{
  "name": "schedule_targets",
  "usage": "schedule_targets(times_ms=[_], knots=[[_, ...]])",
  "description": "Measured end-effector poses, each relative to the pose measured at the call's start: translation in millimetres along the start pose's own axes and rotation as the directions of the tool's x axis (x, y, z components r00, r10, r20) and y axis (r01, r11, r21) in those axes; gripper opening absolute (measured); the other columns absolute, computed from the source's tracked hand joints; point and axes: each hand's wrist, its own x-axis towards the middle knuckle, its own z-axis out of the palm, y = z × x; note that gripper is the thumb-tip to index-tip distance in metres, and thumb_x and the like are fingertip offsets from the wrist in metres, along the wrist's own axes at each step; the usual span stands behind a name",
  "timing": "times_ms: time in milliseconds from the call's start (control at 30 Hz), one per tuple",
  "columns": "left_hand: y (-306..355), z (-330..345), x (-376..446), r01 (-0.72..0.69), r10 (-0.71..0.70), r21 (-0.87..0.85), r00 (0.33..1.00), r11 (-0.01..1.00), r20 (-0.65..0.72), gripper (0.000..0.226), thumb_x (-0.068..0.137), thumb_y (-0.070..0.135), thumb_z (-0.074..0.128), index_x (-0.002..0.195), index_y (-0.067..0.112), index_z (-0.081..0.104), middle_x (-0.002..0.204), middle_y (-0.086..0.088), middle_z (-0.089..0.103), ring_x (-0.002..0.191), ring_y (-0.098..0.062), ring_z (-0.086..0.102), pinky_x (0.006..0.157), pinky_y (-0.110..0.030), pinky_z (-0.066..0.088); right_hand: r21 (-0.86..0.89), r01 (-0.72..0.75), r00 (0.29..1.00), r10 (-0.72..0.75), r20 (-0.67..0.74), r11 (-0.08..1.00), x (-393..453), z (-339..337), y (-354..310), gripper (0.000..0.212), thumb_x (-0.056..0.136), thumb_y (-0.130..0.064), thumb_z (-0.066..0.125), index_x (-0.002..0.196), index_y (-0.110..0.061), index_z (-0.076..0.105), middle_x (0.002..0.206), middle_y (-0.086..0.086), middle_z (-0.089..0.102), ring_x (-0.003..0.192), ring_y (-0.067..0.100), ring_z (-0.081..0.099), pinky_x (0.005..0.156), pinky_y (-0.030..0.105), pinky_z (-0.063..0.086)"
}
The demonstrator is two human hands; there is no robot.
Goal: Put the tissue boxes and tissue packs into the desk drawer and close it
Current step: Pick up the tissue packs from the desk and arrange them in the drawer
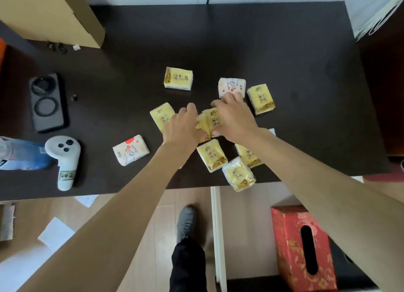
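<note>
Several small yellow tissue packs lie scattered on the dark desk, with two white packs among them. My left hand rests over a yellow pack, fingers curled on it. My right hand grips a yellow pack at the middle of the cluster, next to a second one between both hands. Below the desk edge the drawer stands open, with a red tissue box inside it. One yellow pack overhangs the desk's front edge.
A cardboard box stands at the back left. A black phone case, a white controller and a blue-white pack lie at the left. My shoe is on the wooden floor, where papers lie.
</note>
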Motion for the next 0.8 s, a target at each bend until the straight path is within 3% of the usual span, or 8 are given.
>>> schedule_targets(times_ms=[100,167,267,367,467,533,700,800], knots=[[-1,-11,-23,-0.006,-0.005,-0.133,0.997,0.991,-0.082,0.040,0.080,0.037,0.077,0.100,0.029,0.043,0.098,0.008,0.058,0.082,-0.014,0.056,0.054,-0.025,0.030,0.179,0.003,0.997,0.011,-0.073,0.984,-21,-6,3,0.051,0.080,-0.030,0.085,0.124,-0.018,0.063,0.123,0.002,0.056,0.120,0.024,0.046,0.091,0.041,0.048],[2,-20,-45,-0.023,-0.007,-0.219,0.990,0.976,-0.138,0.037,0.081,0.039,0.076,0.101,0.032,0.046,0.099,0.011,0.059,0.085,-0.011,0.056,0.058,-0.026,0.036,0.367,-0.024,0.985,0.084,-0.149,0.930,-46,-11,10,0.037,0.085,-0.025,0.082,0.116,-0.019,0.063,0.115,-0.002,0.059,0.109,0.017,0.055,0.083,0.037,0.052],[11,-29,-88,-0.082,0.017,-0.360,0.983,0.929,-0.180,0.035,0.081,0.043,0.075,0.104,0.035,0.050,0.099,0.015,0.060,0.089,-0.008,0.058,0.065,-0.029,0.048,0.604,-0.058,0.959,0.213,-0.188,0.795,-101,-21,24,0.036,0.089,-0.024,0.079,0.120,-0.018,0.062,0.114,-0.005,0.067,0.103,0.009,0.064,0.085,0.032,0.056],[25,-21,-137,-0.066,0.034,-0.566,0.997,0.822,-0.068,0.034,0.079,0.047,0.074,0.103,0.042,0.052,0.097,0.018,0.062,0.085,-0.002,0.062,0.065,-0.030,0.056,0.720,-0.126,0.953,0.285,-0.103,0.682,-164,-23,42,0.036,0.093,-0.027,0.074,0.125,-0.019,0.060,0.112,-0.008,0.070,0.102,0.005,0.068,0.085,0.030,0.058],[40,18,-176,-0.005,0.085,-0.627,0.992,0.779,0.098,0.031,0.076,0.046,0.076,0.100,0.042,0.056,0.090,0.018,0.065,0.078,-0.001,0.063,0.060,-0.026,0.054,0.745,-0.186,0.969,0.243,0.033,0.641,-220,-6,62,0.038,0.101,-0.023,0.063,0.139,-0.018,0.056,0.119,-0.007,0.069,0.109,0.006,0.067,0.092,0.035,0.058],[47,55,-191,0.012,0.102,-0.579,0.981,0.815,0.165,0.029,0.077,0.043,0.076,0.099,0.039,0.058,0.087,0.016,0.065,0.077,-0.002,0.061,0.059,-0.020,0.047,0.722,-0.222,0.973,0.197,0.120,0.656,-245,15,76,0.041,0.105,-0.020,0.055,0.146,-0.019,0.053,0.125,-0.008,0.066,0.114,0.006,0.063,0.097,0.037,0.054],[59,138,-194,-0.111,0.175,-0.319,0.968,0.941,0.178,0.024,0.087,0.035,0.066,0.108,0.025,0.063,0.099,0.006,0.067,0.091,-0.018,0.061,0.069,-0.031,0.043,0.447,-0.149,0.983,0.081,0.167,0.882,-261,82,101,0.041,0.106,-0.013,0.050,0.147,-0.012,0.051,0.135,0.004,0.058,0.124,0.023,0.053,0.102,0.044,0.044],[61,170,-176,-0.169,0.192,-0.131,0.963,0.977,0.190,0.028,0.091,0.034,0.062,0.114,0.018,0.062,0.106,-0.004,0.068,0.102,-0.028,0.059,0.089,-0.038,0.042,0.339,-0.090,0.973,0.010,0.231,0.936,-243,113,105,0.039,0.105,-0.020,0.051,0.143,-0.012,0.052,0.139,0.009,0.058,0.130,0.030,0.052,0.102,0.047,0.044]])
